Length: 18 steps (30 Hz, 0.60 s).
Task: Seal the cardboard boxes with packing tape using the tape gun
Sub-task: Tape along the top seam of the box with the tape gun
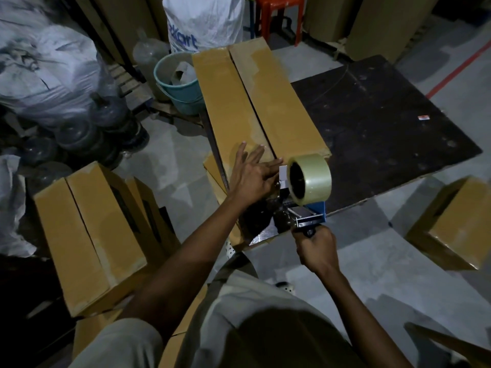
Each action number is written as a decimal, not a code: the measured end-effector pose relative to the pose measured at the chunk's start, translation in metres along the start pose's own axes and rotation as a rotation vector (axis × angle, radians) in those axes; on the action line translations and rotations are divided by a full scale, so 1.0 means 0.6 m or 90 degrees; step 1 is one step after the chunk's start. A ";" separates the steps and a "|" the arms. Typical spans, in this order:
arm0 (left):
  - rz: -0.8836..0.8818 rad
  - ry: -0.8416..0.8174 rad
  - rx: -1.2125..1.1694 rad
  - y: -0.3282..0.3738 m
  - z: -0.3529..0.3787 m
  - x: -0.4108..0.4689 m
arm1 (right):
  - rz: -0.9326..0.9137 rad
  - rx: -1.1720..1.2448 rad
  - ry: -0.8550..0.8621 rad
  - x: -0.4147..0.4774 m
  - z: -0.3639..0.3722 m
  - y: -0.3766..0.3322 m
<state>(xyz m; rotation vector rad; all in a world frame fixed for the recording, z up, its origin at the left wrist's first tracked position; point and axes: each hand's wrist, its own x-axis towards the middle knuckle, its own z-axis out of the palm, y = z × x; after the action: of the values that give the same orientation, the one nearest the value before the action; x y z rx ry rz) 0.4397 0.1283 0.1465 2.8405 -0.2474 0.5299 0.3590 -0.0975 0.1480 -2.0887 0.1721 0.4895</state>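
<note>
A long cardboard box (239,102) lies on the dark table (385,128), running away from me, with its two top flaps meeting along a centre seam. My right hand (317,247) grips the handle of a blue tape gun (310,216) at the box's near end. The gun carries a roll of clear tape (312,179). My left hand (252,173) presses flat with spread fingers on the near end of the box top, just left of the roll. Shiny tape shows along part of the seam.
Another cardboard box (90,235) stands on the floor at my left, and one more (451,227) at the right. A teal bucket (178,83), a white sack (204,22), clear plastic jugs (79,134) and a red stool (279,14) crowd the back and left.
</note>
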 end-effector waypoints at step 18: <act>-0.122 0.084 -0.049 0.034 0.025 0.024 | 0.200 0.009 0.250 0.118 -0.018 0.048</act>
<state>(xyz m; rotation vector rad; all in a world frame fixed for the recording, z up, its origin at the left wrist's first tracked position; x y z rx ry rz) 0.4536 0.1029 0.1425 2.7031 0.0277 0.6487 0.4176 -0.1172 0.1013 -2.1349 0.7381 0.2539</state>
